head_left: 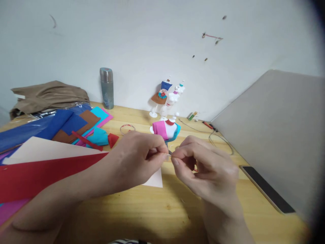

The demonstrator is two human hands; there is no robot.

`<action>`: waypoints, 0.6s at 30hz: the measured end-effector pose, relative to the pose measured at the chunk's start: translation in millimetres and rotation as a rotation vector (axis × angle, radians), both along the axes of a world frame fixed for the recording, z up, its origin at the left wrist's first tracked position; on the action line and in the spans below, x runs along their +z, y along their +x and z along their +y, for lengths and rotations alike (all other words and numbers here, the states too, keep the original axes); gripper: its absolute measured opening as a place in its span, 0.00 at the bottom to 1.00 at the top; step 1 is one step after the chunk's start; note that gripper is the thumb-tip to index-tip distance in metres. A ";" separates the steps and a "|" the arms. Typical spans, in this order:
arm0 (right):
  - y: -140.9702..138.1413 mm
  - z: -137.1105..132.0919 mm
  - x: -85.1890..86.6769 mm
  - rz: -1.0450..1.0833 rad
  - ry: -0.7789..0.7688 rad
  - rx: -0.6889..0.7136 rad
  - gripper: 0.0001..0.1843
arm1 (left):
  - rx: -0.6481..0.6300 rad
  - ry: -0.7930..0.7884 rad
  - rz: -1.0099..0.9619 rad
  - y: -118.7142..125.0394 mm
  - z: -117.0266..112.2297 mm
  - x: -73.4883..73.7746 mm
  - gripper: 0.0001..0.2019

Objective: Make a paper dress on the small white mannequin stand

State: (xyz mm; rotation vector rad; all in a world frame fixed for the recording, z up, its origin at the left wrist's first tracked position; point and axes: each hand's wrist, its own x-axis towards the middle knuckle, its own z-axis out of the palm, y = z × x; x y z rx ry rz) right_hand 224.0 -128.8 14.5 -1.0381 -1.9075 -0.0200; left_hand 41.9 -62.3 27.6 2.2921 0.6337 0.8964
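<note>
My left hand (142, 156) and my right hand (203, 166) meet tip to tip over the middle of the table, both pinched closed. Whatever thin, small thing lies between the fingertips is too fine to make out. Just behind them stands a small white mannequin (172, 129) draped with pink and turquoise cloth and a red neck band. A piece of white paper or cloth (155, 179) lies beneath my left hand.
More small mannequins (173, 98) stand by the wall, one in a brown skirt (159, 98). Coloured cloth sheets (73, 123) and a red sheet (48, 171) spread at left. A thermos (107, 88) is behind; a phone (266, 189) and cable (225, 140) lie right, beside a grey panel (274, 128).
</note>
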 end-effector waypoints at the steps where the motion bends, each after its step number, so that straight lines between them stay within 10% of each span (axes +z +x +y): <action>1: 0.4 0.0 0.3 0.010 -0.008 0.006 0.11 | 0.005 -0.001 -0.004 0.6 0.0 -0.7 0.10; 18: 15.1 8.0 -0.5 0.045 0.104 -0.107 0.09 | 0.081 -0.021 -0.059 4.7 10.9 -5.2 0.09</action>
